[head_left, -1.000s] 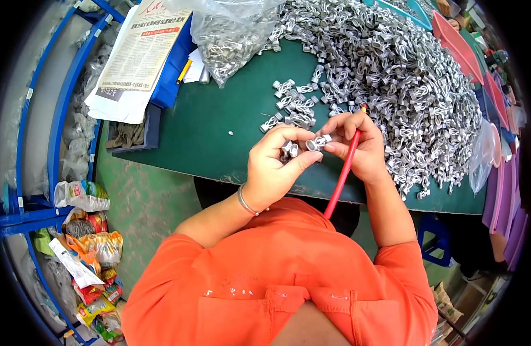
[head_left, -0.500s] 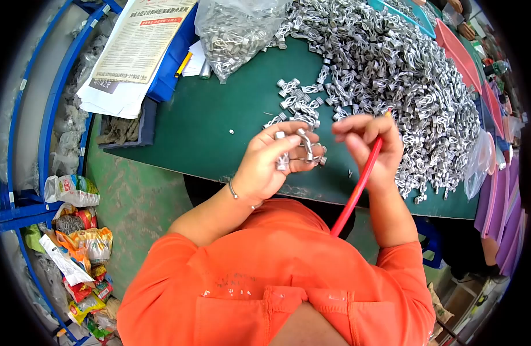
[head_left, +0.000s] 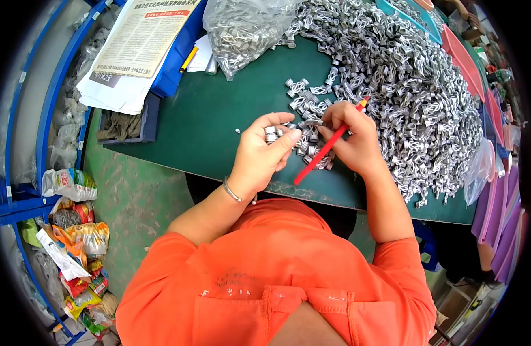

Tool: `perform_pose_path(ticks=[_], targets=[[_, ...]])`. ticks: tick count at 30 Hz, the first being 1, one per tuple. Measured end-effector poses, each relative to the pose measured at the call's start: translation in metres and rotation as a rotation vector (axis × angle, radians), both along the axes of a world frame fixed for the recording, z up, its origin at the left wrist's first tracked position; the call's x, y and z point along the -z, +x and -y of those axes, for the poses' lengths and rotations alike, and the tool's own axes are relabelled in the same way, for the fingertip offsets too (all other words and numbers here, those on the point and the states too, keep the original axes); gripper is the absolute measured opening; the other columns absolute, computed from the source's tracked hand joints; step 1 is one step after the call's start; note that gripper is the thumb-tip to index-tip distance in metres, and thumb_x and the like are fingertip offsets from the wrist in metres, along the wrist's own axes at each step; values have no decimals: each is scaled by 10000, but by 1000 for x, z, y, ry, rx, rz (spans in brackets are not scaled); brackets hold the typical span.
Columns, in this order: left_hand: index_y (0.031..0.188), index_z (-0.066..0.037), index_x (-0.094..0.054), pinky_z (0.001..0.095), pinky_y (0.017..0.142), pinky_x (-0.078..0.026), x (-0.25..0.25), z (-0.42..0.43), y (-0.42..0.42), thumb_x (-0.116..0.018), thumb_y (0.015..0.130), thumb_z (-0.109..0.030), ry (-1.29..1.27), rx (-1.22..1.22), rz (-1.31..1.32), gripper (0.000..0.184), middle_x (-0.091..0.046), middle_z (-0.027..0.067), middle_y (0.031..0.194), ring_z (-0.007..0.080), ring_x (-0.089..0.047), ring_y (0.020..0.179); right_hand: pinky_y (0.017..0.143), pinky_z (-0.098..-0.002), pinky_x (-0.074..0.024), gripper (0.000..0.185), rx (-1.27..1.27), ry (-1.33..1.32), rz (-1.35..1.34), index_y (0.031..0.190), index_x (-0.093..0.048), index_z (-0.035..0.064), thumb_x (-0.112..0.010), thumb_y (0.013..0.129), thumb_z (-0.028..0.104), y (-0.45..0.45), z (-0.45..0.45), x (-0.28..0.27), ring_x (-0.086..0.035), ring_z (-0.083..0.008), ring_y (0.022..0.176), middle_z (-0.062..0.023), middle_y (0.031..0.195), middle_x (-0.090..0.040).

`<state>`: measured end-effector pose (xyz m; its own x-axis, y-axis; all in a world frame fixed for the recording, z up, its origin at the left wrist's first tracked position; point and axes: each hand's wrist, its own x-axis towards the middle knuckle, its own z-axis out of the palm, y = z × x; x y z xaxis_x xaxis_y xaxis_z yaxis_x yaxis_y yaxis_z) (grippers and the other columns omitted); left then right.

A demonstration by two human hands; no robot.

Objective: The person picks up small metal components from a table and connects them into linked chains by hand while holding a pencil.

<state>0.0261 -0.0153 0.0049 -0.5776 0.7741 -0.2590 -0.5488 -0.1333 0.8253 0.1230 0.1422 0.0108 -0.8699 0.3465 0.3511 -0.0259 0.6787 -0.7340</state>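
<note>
My left hand (head_left: 264,151) is curled around several small silver metal pieces (head_left: 272,134), above the near part of the green table (head_left: 202,132). Close to its right, my right hand (head_left: 352,138) pinches another silver piece (head_left: 312,123) between thumb and fingers. A red stick with a yellow tip (head_left: 329,150) rests across the right hand, slanting down to the left. Just beyond the hands lies a small group of loose silver pieces (head_left: 306,101). A large heap of the same pieces (head_left: 415,98) covers the table on the right.
A clear bag of silver pieces (head_left: 242,34) lies at the back. Left of it are a newspaper (head_left: 144,43), a blue bin (head_left: 172,75) and a grey box with cloth (head_left: 149,124). Blue shelving (head_left: 40,144) stands left; red trays (head_left: 461,60) line the right.
My right hand has come back left toward the left hand and closed on a metal piece. The red stick has swung, its lower end now above the table edge. The left hand's fingers have curled in.
</note>
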Motion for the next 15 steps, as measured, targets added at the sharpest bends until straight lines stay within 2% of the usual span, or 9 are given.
perform_pose_path(ticks=[2, 6, 7, 8, 9, 10, 11, 14, 15], targets=[[1027, 22, -505, 171, 379, -305, 0, -2, 0, -590, 819, -86, -38, 40, -27, 250, -511, 19, 668, 41, -406, 484, 553, -275, -430, 300, -102, 13, -266, 678, -387, 50, -654, 632, -77, 0, 2, -2, -541, -221, 630, -101, 735, -549], [1006, 25, -532, 171, 381, -320, -1, -1, -1, -618, 801, -89, -69, 113, -5, 250, -575, 46, 715, 43, -418, 474, 538, -253, -437, 321, -184, -90, -307, 666, -378, 59, -667, 638, -78, 3, 5, -1, -552, -175, 623, -105, 776, -565], [1006, 25, -532, 171, 381, -320, 0, -1, -1, -618, 801, -89, -71, 116, -6, 250, -575, 46, 715, 43, -418, 474, 549, -241, -458, 298, -230, -172, -288, 682, -377, 56, -651, 685, -63, 4, 4, 1, -563, -139, 650, -114, 809, -567], [969, 20, -549, 164, 415, -354, 2, 0, -1, -637, 780, -71, -70, 78, -143, 227, -588, 47, 720, 39, -450, 499, 549, -241, -458, 298, -225, -175, -288, 682, -377, 56, -651, 685, -63, 5, 5, 1, -563, -139, 650, -114, 809, -567], [932, 14, -565, 157, 449, -387, 4, 0, -1, -656, 759, -52, -67, 39, -280, 206, -600, 48, 726, 35, -482, 524, 548, -232, -466, 278, -211, -431, -249, 694, -377, 55, -633, 714, -52, 6, 7, 1, -570, -132, 659, -123, 821, -564], [932, 14, -565, 157, 449, -387, 2, 0, 0, -656, 759, -52, -69, 42, -279, 206, -600, 48, 726, 35, -482, 524, 546, -222, -475, 259, -196, -687, -206, 706, -377, 55, -615, 743, -40, 6, 8, 1, -576, -125, 667, -132, 833, -562], [927, 8, -566, 157, 471, -391, 0, -1, 2, -666, 746, -37, -55, 12, -362, 212, -589, 38, 733, 34, -482, 548, 537, -205, -479, 230, -231, -763, -157, 723, -377, 55, -585, 780, -24, 7, 6, 0, -584, -125, 668, -142, 842, -560], [914, -1, -566, 165, 539, -410, 0, -2, 4, -686, 716, -7, -4, -38, -538, 232, -569, 20, 751, 39, -493, 612, 506, -194, -470, 229, -208, -903, -144, 726, -378, 61, -581, 780, -31, 6, 5, 4, -587, -125, 649, -143, 845, -562], [906, -4, -566, 174, 585, -426, 1, -3, 5, -696, 700, 7, 34, -57, -632, 244, -560, 12, 762, 44, -503, 651, 548, -198, -474, 238, -243, -995, -97, 717, -381, 64, -583, 767, -52, 7, 3, 0, -581, -126, 681, -139, 852, -565]])
